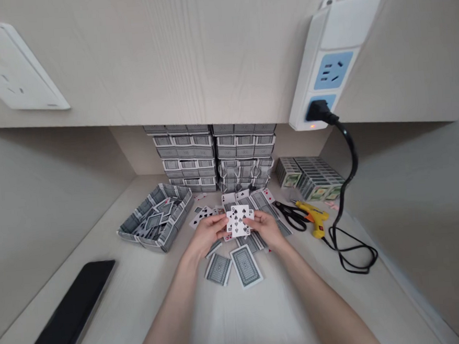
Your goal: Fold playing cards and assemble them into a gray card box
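Between my two hands, above the middle of the desk, is a nine of spades playing card, face up, with at least one more card behind it. My left hand pinches the left edge of these cards between thumb and fingers. At the right edge my right hand grips them, its thumb on the face. Loose cards lie under and around both hands, some face up. Two patterned-back cards lie nearer to me: a folded-looking one and a flat one.
A box made of cards holding loose pieces stands left. Stacked card-built blocks line the back. To the right are black scissors, a yellow glue gun, its black cord and card bundles. A black slab lies front left.
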A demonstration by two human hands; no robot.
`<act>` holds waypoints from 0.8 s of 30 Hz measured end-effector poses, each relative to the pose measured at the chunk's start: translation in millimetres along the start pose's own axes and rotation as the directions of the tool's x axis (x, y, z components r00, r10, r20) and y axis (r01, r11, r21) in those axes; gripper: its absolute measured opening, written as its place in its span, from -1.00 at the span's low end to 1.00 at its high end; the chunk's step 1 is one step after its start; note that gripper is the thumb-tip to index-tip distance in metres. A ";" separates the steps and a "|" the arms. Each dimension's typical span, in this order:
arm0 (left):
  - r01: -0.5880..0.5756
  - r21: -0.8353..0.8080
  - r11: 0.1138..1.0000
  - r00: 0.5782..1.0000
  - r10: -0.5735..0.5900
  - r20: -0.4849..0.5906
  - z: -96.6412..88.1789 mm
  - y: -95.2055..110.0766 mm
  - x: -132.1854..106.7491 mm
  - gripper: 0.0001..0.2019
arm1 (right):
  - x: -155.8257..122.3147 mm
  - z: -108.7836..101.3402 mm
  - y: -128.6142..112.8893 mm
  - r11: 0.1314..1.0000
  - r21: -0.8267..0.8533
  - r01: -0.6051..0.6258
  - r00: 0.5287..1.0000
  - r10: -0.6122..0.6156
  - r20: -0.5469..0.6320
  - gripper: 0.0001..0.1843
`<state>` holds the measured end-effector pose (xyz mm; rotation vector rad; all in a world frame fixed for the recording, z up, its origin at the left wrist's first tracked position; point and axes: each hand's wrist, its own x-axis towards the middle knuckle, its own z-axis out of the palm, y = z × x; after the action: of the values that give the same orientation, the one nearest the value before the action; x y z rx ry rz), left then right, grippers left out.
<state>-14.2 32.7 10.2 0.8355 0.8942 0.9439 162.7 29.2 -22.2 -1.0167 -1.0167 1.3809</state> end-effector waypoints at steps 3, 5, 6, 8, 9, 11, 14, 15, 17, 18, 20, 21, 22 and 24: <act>-0.003 0.005 1.000 1.000 0.002 0.020 1.3 -0.4 0.2 -0.69 | -0.3 0.3 0.4 0.999 -0.020 0.027 1.000 -0.027 -0.011 -0.65; -0.006 0.005 1.000 0.999 0.006 0.041 3.5 -2.1 0.8 -0.64 | -0.7 0.9 0.1 0.998 -0.033 0.048 0.999 -0.049 -0.013 -0.67; -0.006 0.005 1.000 0.999 0.006 0.051 4.7 -3.4 1.3 -0.62 | -0.9 1.3 -0.1 0.997 -0.041 0.058 0.998 -0.059 -0.013 -0.68; -0.010 0.006 1.000 0.998 0.010 0.057 7.1 -6.4 2.8 -0.59 | -1.5 2.3 -0.3 0.995 -0.062 0.073 0.997 -0.074 -0.017 -0.69; -0.016 0.007 1.000 0.999 0.016 0.050 8.2 -8.1 3.8 -0.58 | -1.7 2.9 -0.2 0.994 -0.072 0.079 0.997 -0.081 -0.021 -0.69; -0.038 0.014 0.999 0.999 0.038 0.022 9.6 -11.4 5.8 -0.56 | -2.3 4.1 0.2 0.992 -0.088 0.090 0.995 -0.092 -0.029 -0.70; -0.079 0.053 0.995 0.996 0.081 -0.036 10.8 -15.3 8.3 -0.57 | -3.1 5.7 1.1 0.989 -0.105 0.101 0.994 -0.105 -0.037 -0.71; -0.088 0.072 0.993 0.994 0.092 -0.058 11.1 -16.1 8.8 -0.59 | -3.3 6.2 1.3 0.989 -0.112 0.101 0.994 -0.106 -0.037 -0.71; -0.096 0.099 0.990 0.988 0.107 -0.109 12.0 -16.7 8.8 -0.63 | -3.5 7.0 1.6 0.988 -0.118 0.097 0.994 -0.103 -0.040 -0.71; -0.094 0.103 0.990 0.985 0.108 -0.135 12.6 -16.4 8.5 -0.64 | -3.5 7.4 1.6 0.989 -0.114 0.092 0.994 -0.097 -0.043 -0.71; -0.080 0.094 0.992 0.979 0.096 -0.178 13.8 -15.1 7.5 -0.65 | -3.3 8.1 1.7 0.993 -0.088 0.077 0.996 -0.081 -0.047 -0.69; -0.071 0.087 0.994 0.977 0.087 -0.193 14.3 -14.2 6.9 -0.66 | -3.2 8.4 1.8 0.995 -0.068 0.069 0.996 -0.072 -0.048 -0.68; -0.063 0.083 0.995 0.976 0.079 -0.204 14.7 -13.2 6.3 -0.66 | -3.1 8.7 1.9 0.997 -0.048 0.060 0.997 -0.063 -0.049 -0.68; -0.052 0.080 0.995 0.974 0.068 -0.216 14.9 -11.5 5.4 -0.66 | -3.0 9.1 2.0 0.999 -0.019 0.045 0.998 -0.046 -0.052 -0.68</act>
<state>4.4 30.7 4.4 0.8360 1.1037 1.0759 153.5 25.8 -21.6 -1.0316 -1.0085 1.3039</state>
